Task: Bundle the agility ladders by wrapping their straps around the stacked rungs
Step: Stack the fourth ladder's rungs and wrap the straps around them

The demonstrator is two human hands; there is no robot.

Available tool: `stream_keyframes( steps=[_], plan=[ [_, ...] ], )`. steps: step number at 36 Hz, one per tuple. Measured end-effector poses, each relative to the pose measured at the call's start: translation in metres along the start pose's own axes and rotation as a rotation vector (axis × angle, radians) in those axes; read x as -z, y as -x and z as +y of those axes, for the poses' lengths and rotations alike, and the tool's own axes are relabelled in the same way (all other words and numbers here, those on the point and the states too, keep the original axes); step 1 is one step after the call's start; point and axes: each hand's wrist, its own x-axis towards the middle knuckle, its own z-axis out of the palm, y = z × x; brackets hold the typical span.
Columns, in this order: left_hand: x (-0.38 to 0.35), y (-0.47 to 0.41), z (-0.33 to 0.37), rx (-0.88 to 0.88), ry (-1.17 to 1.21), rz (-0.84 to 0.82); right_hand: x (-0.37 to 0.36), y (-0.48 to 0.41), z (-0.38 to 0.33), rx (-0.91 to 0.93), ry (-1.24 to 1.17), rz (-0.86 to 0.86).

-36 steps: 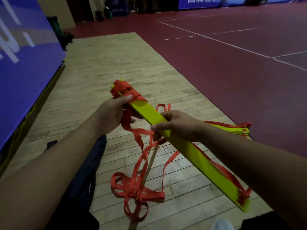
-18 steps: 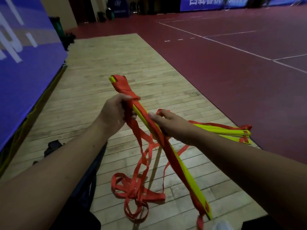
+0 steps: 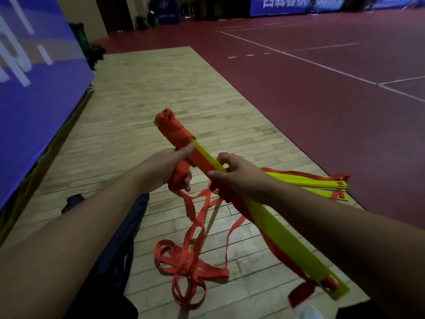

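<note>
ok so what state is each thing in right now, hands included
held rung stack, off the floor, tilted, far end wrapped
strap, partly wound, rest hanging in loose loops to the floor
left hand, grips the strap against the stack
right hand, grips the stack's middle
second ladder, lying stacked on the floor

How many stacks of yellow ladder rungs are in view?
2: one yellow plastic rung stack held by left hand and right hand; another stack on the wooden floor beyond them.
</note>
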Motion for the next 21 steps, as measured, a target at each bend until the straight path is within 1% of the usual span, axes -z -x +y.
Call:
stream_keyframes(
  steps=[3,5,9,11,13,15,17,18,19,21],
  plan=[
    [-0.011,-0.004,-0.001,-0.066,0.056,0.142,-0.011,-0.004,-0.003,0.022,0.281,0.033],
    [-0.015,-0.006,0.001,-0.129,0.145,0.207,-0.014,-0.006,-0.002,-0.002,0.326,0.018],
    [-0.014,-0.007,0.011,-0.214,0.381,0.232,-0.009,-0.004,-0.003,-0.014,0.175,-0.038],
    [-0.009,-0.006,0.012,-0.252,0.454,0.23,-0.003,-0.002,-0.006,-0.002,0.122,-0.068],
    [-0.002,-0.003,0.01,-0.292,0.49,0.182,0.003,-0.002,-0.006,-0.008,0.07,-0.081],
    [0.005,0.0,0.008,-0.302,0.511,0.096,0.008,0.0,-0.006,-0.013,0.038,-0.076],
    [0.008,0.002,0.008,-0.285,0.503,0.01,0.013,0.002,-0.007,-0.002,0.046,-0.073],
    [0.008,0.002,0.008,-0.253,0.452,-0.02,0.014,0.003,-0.007,0.009,0.055,-0.071],
    [0.007,0.003,0.007,-0.199,0.364,-0.041,0.015,0.004,-0.008,0.018,0.047,-0.073],
    [0.005,0.003,0.004,-0.072,0.153,-0.064,0.014,0.003,-0.006,-0.005,-0.059,-0.097]
  ],
)
